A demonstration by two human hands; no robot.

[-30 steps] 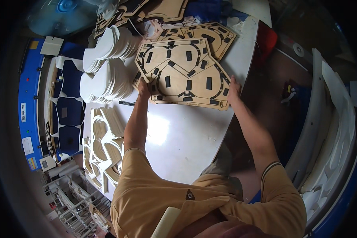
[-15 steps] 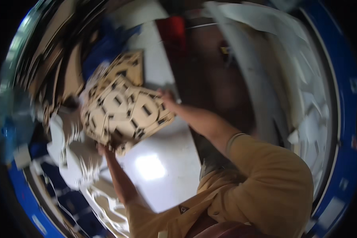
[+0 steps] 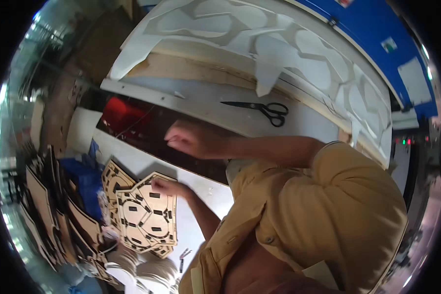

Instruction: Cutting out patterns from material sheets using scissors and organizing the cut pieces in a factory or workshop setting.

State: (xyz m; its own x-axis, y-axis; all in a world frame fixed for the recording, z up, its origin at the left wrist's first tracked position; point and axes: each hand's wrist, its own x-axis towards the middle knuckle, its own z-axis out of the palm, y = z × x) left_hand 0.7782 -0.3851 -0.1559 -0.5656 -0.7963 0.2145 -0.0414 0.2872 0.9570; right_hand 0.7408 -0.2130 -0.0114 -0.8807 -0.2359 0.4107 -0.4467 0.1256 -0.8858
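A pale wooden pattern board (image 3: 143, 208) with dark slots and curved cut lines lies on the white table at lower left. It overlaps a second slotted board (image 3: 113, 179). My left hand (image 3: 167, 187) pinches the first board at its upper right edge; the fingertips are partly hidden. Away from the boards, my right hand (image 3: 188, 139) hangs over the dark gap between the two work surfaces. Its fingers are loosely bent, with a small space between thumb and fingers, and no object shows in them. Black-handled scissors (image 3: 262, 109) lie beyond it, untouched.
White sheet with cut-out shapes (image 3: 299, 49) covers the far bench. A red object (image 3: 120, 115) sits in the gap. Stacked brown boards (image 3: 49, 196) and a blue bundle (image 3: 81, 183) stand at left. A small tool (image 3: 182, 259) and white stacked pieces (image 3: 154, 272) are near the front.
The view has swung right, showing the far bench and scissors. My right hand has let go of the pattern board and moved over the gap; the left hand stays at the board.
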